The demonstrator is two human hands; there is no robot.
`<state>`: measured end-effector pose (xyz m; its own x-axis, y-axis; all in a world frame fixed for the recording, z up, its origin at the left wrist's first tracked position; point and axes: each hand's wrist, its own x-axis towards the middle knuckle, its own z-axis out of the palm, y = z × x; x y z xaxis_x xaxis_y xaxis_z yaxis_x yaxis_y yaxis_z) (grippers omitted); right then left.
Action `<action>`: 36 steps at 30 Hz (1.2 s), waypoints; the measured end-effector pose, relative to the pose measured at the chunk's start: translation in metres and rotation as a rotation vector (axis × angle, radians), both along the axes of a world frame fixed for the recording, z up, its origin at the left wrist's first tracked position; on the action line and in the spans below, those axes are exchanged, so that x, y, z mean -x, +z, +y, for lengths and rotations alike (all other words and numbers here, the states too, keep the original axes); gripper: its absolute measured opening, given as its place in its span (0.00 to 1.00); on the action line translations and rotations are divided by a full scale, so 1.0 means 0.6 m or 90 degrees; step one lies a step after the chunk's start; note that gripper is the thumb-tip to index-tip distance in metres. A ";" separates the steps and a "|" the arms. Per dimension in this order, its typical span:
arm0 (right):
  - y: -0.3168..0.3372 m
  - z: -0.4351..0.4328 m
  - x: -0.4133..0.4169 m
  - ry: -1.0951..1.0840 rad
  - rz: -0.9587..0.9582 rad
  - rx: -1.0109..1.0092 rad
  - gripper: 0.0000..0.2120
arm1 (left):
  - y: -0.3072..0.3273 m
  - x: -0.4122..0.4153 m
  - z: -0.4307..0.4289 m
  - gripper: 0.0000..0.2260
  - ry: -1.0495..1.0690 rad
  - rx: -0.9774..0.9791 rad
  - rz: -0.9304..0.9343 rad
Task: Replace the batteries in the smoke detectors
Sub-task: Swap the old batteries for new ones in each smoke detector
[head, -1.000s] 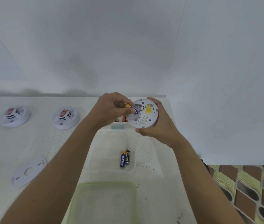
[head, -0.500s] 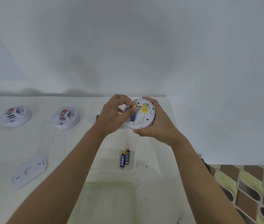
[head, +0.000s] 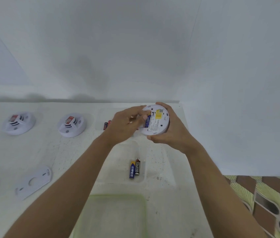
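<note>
The smoke detector (head: 158, 122) is held up above the far part of the bench (head: 15, 160). Its back side is turned to the camera, so the label and a yellow sticker are visible. A blue battery (head: 147, 122) sits in the open compartment at the left side of this back.

The right hand (head: 171, 134) grips the detector from the right and from below, with fingers curled round the rim. The left hand (head: 127, 125) is at the compartment, fingertips at the battery. It is blurred, so I cannot tell if it pinches the battery or only presses on it.

Below the hands, 2 loose batteries (head: 134, 169) lie side by side in a clear tray (head: 118, 172), 1 blue and 1 black. Nearer to the camera is a green-edged container (head: 115, 196). Behind the left hand, more batteries (head: 106, 125) are partly hidden.

On the left of the bench stand a second detector (head: 71, 124) and a third detector (head: 18, 123), apart from each other. A white mounting plate (head: 33, 182) lies flat, nearer to the camera.
</note>
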<state>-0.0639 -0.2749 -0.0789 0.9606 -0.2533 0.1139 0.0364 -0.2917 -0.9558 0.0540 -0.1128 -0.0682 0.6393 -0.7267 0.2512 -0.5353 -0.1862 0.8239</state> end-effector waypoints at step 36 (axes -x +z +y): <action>-0.014 0.011 0.012 -0.022 0.001 -0.021 0.46 | -0.010 -0.114 0.015 0.12 0.038 -0.583 -0.247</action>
<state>-0.0713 -0.2684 -0.0874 0.9515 -0.2899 0.1030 0.0249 -0.2609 -0.9650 0.1224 -0.1039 -0.0744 0.6735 -0.7142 -0.1907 -0.7063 -0.6979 0.1191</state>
